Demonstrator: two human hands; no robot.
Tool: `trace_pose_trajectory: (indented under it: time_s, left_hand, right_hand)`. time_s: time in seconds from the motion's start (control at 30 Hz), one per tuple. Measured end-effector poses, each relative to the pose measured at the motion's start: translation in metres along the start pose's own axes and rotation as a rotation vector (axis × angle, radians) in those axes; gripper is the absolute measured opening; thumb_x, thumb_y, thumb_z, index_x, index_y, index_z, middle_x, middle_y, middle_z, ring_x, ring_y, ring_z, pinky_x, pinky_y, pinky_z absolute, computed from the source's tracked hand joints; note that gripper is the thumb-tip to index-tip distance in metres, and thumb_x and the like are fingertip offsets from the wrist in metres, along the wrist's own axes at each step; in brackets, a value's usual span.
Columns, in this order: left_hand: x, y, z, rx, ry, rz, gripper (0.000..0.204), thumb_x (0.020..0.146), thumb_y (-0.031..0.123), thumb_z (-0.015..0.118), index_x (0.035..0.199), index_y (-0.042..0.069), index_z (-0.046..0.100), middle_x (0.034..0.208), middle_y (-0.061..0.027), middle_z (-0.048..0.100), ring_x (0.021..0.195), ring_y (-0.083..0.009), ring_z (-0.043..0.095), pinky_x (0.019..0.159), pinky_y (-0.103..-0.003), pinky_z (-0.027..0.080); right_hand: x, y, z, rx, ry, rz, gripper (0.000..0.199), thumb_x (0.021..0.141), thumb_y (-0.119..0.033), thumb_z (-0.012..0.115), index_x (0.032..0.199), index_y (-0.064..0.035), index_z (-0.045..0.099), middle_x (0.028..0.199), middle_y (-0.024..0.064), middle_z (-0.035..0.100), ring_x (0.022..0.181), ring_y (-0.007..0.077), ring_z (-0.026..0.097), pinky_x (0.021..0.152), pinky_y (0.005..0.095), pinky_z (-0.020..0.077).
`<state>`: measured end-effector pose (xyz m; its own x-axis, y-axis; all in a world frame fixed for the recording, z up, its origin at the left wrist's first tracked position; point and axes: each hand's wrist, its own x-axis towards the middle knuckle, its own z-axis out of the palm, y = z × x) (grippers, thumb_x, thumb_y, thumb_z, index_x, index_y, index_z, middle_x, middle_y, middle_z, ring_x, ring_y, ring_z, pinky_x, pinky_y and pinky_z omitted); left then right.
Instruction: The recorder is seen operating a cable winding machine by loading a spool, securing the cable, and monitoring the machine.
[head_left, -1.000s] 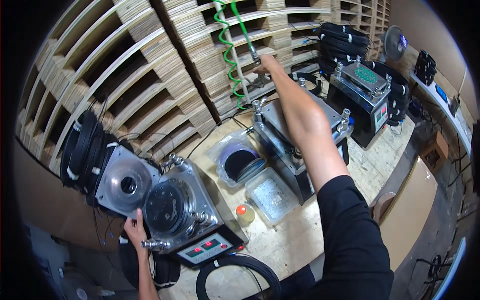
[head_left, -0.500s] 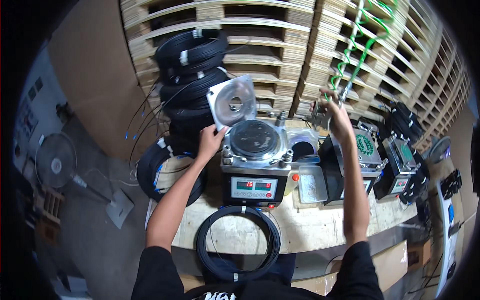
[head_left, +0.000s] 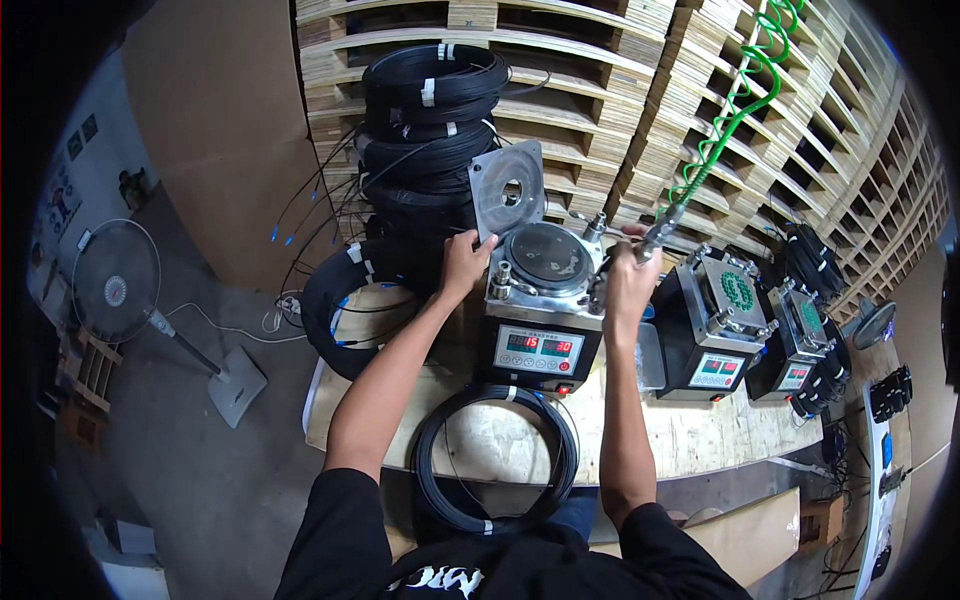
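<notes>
My left hand (head_left: 465, 265) is closed on the lower edge of a square metal plate (head_left: 490, 190) with a round hole in its middle, tilted up behind the machine's left side. My right hand (head_left: 630, 285) grips a metal air blow gun (head_left: 660, 236) fed by a green coiled hose (head_left: 733, 122). It is held at the right side of the polishing machine (head_left: 508, 370), close to its dark round disc (head_left: 548, 258). The fingers of my right hand partly hide the gun. A red-digit display lights the machine's front.
A black cable coil (head_left: 425, 490) overhangs the near edge of the wooden table (head_left: 690, 440). Stacked cable coils (head_left: 430, 160) rise at the back left. Two similar machines (head_left: 715, 340) stand to the right, with wooden pallets (head_left: 570, 70) behind. A fan (head_left: 115, 290) stands on the left.
My right hand has brought the air blow gun left and down toward the machine, drawing the hose along. My left hand still holds the plate. The view has shifted slightly.
</notes>
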<state>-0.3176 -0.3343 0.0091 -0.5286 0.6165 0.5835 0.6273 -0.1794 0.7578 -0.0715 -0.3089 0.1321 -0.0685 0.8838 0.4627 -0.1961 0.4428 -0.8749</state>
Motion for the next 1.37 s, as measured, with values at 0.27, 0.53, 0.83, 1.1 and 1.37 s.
trace_pose_trajectory:
  time_s: [0.27,0.53,0.83,1.1,1.37]
  left_hand:
    - [0.0,-0.002,-0.001,-0.012,-0.019,-0.024,0.031,0.09,0.025,0.072,0.085,-0.006,0.069,0.071,-0.0235,0.067,0.065,-0.0351,0.069,0.056,-0.04,0.047]
    - [-0.001,0.002,-0.003,-0.01,-0.026,-0.026,0.029,0.09,0.024,0.071,0.091,-0.005,0.071,0.075,-0.0242,0.068,0.069,-0.0356,0.071,0.059,-0.04,0.049]
    - [0.001,0.006,-0.007,0.122,-0.063,-0.031,0.035,0.091,0.03,0.067,0.095,-0.005,0.071,0.082,-0.0255,0.069,0.078,-0.0395,0.07,0.065,-0.042,0.051]
    - [0.002,0.0,0.0,0.062,-0.051,-0.033,0.03,0.091,0.026,0.069,0.093,-0.004,0.071,0.081,-0.0252,0.069,0.078,-0.0419,0.068,0.065,-0.045,0.05]
    - [0.003,-0.01,-0.001,0.022,0.009,0.099,0.035,0.092,0.029,0.071,0.089,-0.005,0.07,0.075,-0.0223,0.069,0.067,-0.0282,0.071,0.059,-0.037,0.048]
  right_hand:
    - [0.013,0.012,-0.018,0.035,0.098,-0.076,0.007,0.092,-0.002,0.053,0.092,0.0011,0.059,0.072,-0.0009,0.051,0.063,0.0061,0.044,0.056,0.0259,0.0345]
    - [0.002,0.019,-0.016,0.174,-0.117,0.113,0.012,0.091,-0.011,0.055,0.093,-0.0008,0.06,0.078,0.0063,0.062,0.07,0.0135,0.059,0.068,0.0273,0.0489]
    - [0.051,0.014,0.069,0.485,-0.213,0.0,0.007,0.092,-0.01,0.053,0.093,-0.003,0.055,0.079,0.0079,0.061,0.07,0.014,0.059,0.067,0.0289,0.0481]
    - [0.101,0.03,0.059,0.198,0.098,-0.303,0.009,0.093,-0.003,0.052,0.089,0.0008,0.059,0.07,0.0035,0.06,0.062,0.0096,0.055,0.057,0.0249,0.0434]
    - [0.081,0.024,0.085,0.432,0.055,-0.249,0.003,0.091,-0.003,0.057,0.092,-0.0021,0.059,0.074,0.0089,0.063,0.066,0.0126,0.058,0.064,0.0265,0.0461]
